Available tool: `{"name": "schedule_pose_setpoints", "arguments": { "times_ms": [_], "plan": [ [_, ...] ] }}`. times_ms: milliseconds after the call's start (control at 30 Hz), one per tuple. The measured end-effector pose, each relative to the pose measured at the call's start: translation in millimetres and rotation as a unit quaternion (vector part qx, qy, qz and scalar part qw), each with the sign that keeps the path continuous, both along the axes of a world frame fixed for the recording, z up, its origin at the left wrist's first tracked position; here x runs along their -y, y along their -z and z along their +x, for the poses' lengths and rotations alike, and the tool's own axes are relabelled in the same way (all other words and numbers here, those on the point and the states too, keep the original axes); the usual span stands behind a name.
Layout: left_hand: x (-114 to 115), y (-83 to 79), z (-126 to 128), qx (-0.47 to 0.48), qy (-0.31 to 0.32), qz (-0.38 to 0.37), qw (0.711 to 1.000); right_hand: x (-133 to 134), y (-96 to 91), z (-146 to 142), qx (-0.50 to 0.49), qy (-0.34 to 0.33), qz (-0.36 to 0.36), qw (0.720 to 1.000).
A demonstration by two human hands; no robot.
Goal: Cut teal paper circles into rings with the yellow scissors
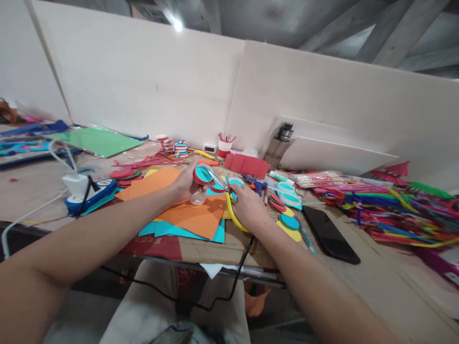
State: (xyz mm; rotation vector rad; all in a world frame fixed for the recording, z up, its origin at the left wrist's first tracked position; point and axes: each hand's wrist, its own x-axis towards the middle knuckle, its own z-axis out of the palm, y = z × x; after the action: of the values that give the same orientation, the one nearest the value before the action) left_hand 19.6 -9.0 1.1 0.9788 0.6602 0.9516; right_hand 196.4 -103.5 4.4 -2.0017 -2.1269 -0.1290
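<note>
My left hand (187,180) is closed around a small round piece with a turquoise face and a red rim (202,175). In my right hand (246,206) is a pair of scissors (236,217) with yellow handles, its metal blades pointing left and touching or overlapping the round piece. Whether the blades are cutting it, I cannot tell. Just below my left hand stands a small pale cup (197,198). Orange paper sheets (201,220) lie under my hands, over turquoise sheets (168,229). More turquoise and red round pieces (235,182) sit behind the scissors, partly hidden.
A black phone (330,234) lies to the right, near paper discs (289,221) and a blue glue gun (258,186). Colourful pipe cleaners (383,210) are heaped at far right. A blue power strip (93,193) with cables is left. A white panel (150,86) borders the table's back.
</note>
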Motion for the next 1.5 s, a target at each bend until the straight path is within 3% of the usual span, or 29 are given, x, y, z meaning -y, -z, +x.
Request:
{"name": "schedule_pose_setpoints", "arguments": {
  "times_ms": [900, 1167, 1500],
  "plan": [
    [-8, -2.0, -6, -0.025, 0.017, 0.024, 0.999, 0, -1.6, -2, 0.024, 0.005, 0.018, 1.000],
    [-10, 5.2, -7, -0.023, 0.065, 0.057, 0.996, -4, 3.1, 2, 0.002, -0.026, 0.040, 0.999],
    [-11, 1.3, -9, -0.038, 0.063, 0.030, 0.997, -2, -1.8, 1, 0.009, -0.012, 0.020, 1.000]
  ]
}}
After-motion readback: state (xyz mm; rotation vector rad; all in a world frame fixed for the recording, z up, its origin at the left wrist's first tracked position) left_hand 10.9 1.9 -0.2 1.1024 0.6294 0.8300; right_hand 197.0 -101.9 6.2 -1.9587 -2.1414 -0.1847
